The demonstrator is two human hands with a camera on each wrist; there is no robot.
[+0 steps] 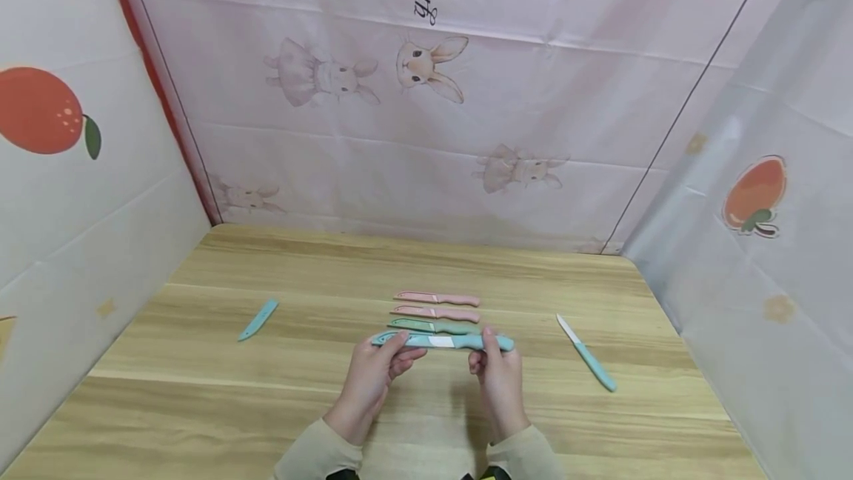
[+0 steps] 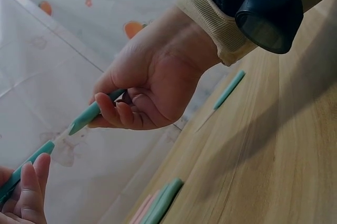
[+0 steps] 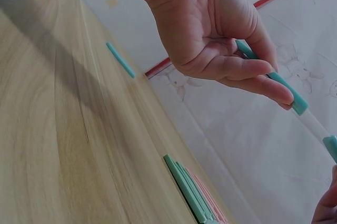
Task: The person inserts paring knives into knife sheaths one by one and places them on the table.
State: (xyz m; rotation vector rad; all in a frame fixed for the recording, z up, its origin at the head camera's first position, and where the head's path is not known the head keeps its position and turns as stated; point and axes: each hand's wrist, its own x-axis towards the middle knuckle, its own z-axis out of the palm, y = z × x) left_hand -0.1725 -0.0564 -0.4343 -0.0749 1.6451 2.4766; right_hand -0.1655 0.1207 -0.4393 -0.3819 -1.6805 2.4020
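Both hands hold a light-blue paring knife level between them, over the middle of the table. My left hand (image 1: 369, 380) pinches the blue sheath (image 1: 420, 339), thumb on top. The knife's handle (image 1: 469, 343) is in my right hand (image 1: 503, 384), its thumb pressing from above near the end. Between sheath and handle a short stretch of white blade (image 1: 441, 342) shows; the rest is inside the sheath. In the right wrist view the left hand's fingers curl round the sheath (image 3: 300, 104). The left wrist view shows the right hand's fingers round the handle (image 2: 87, 118).
Just beyond the hands lie two pink sheathed knives (image 1: 436, 298) and a green one (image 1: 426, 326), side by side. An unsheathed blue knife (image 1: 595, 367) lies at the right, a loose blue sheath (image 1: 258, 320) at the left. Printed cloth walls (image 1: 426, 191) surround the wooden table (image 1: 233, 391).
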